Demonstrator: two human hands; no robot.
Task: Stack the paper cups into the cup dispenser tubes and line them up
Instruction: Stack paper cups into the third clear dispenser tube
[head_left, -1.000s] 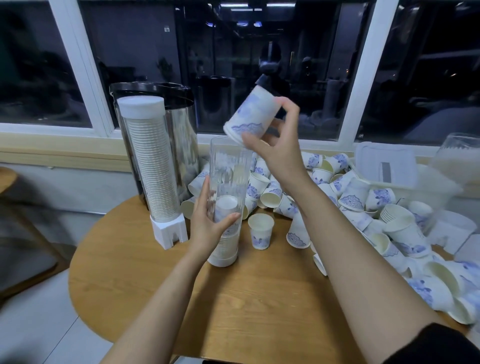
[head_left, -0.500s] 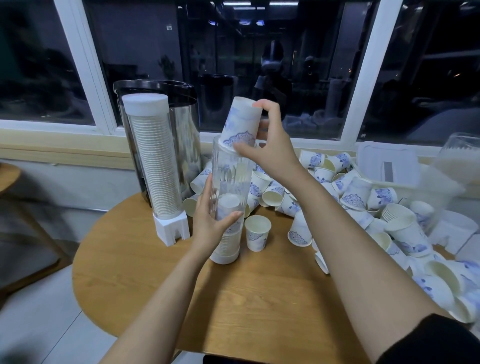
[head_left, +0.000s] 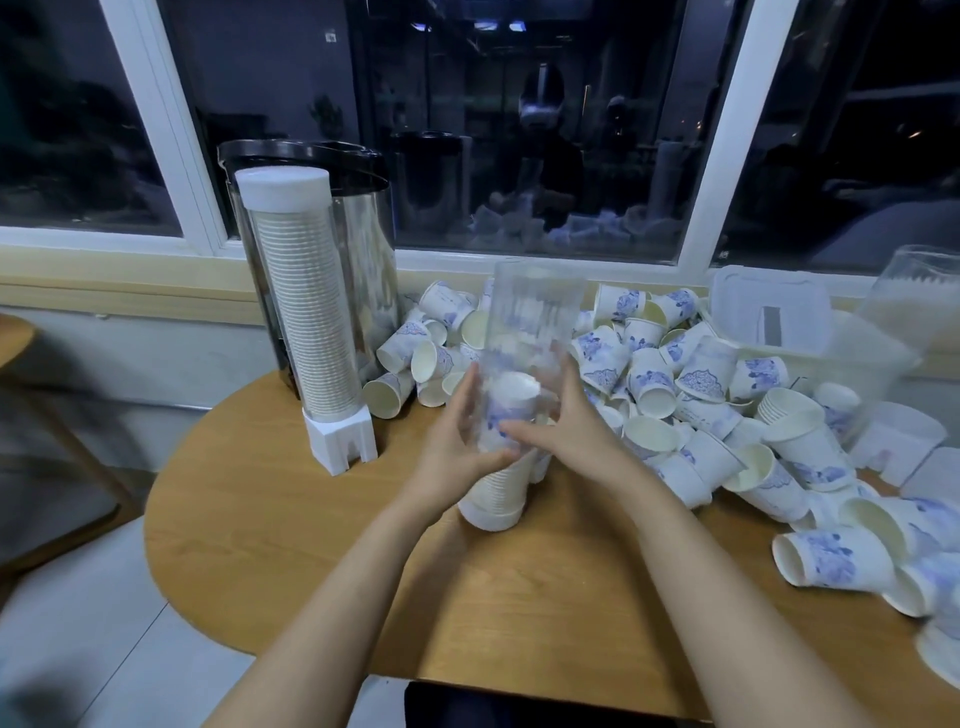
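Your left hand (head_left: 460, 441) and right hand (head_left: 563, 434) both wrap fingers (head_left: 469, 392) round the upright tube (head_left: 535, 312); loose cups (head_left: 652, 387) heap just right of it, nearest your right hand.

The left forearm (head_left: 332, 603) and right forearm (head_left: 701, 597) both reach forward to the clear tube (head_left: 536, 312). The left hand (head_left: 457, 436) cups its left side, fingers pointing up and thumb across the front. The right hand (head_left: 566, 421) wraps its right side, thumb in front, fingers behind.
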